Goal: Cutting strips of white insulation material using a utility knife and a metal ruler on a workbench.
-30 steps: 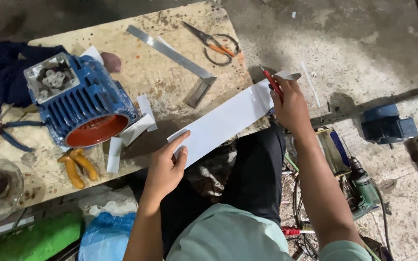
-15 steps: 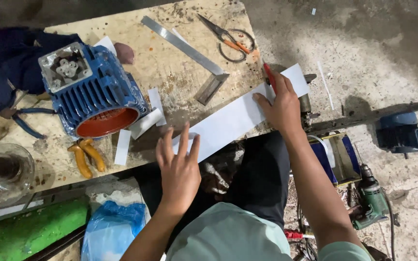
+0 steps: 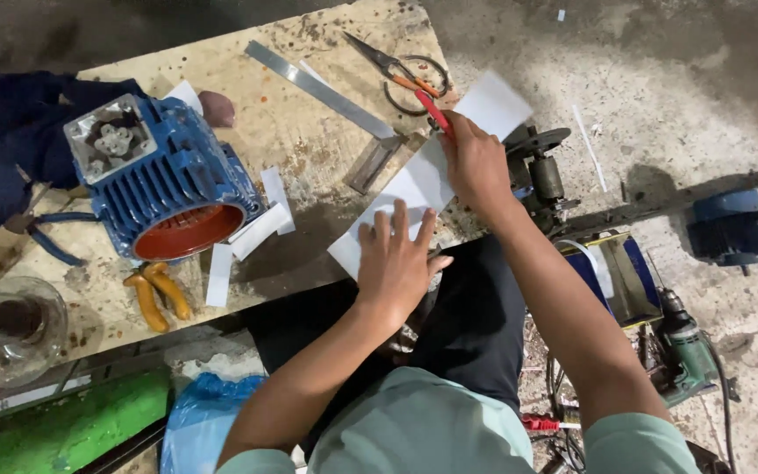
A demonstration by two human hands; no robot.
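A long white paper strip (image 3: 414,180) lies slanted across the near right corner of the worn wooden table (image 3: 309,149). My left hand (image 3: 396,259) presses flat on its near end, fingers spread. My right hand (image 3: 475,162) rests on the strip's far part and grips a red pen (image 3: 436,112) pointing away from me. A metal square ruler (image 3: 326,92) lies just beyond the strip, with scissors (image 3: 396,66) behind it.
A blue electric motor housing (image 3: 164,180) with an orange inside sits at the left, white paper slips (image 3: 252,228) and yellow-handled pliers (image 3: 155,298) beside it. A glass jar (image 3: 15,338) stands at far left. A drill (image 3: 682,347) and motor parts (image 3: 734,228) lie on the concrete floor.
My left hand slid up along the strip toward the right hand and flattened on it. The right hand with the pen stayed on the strip's far part.
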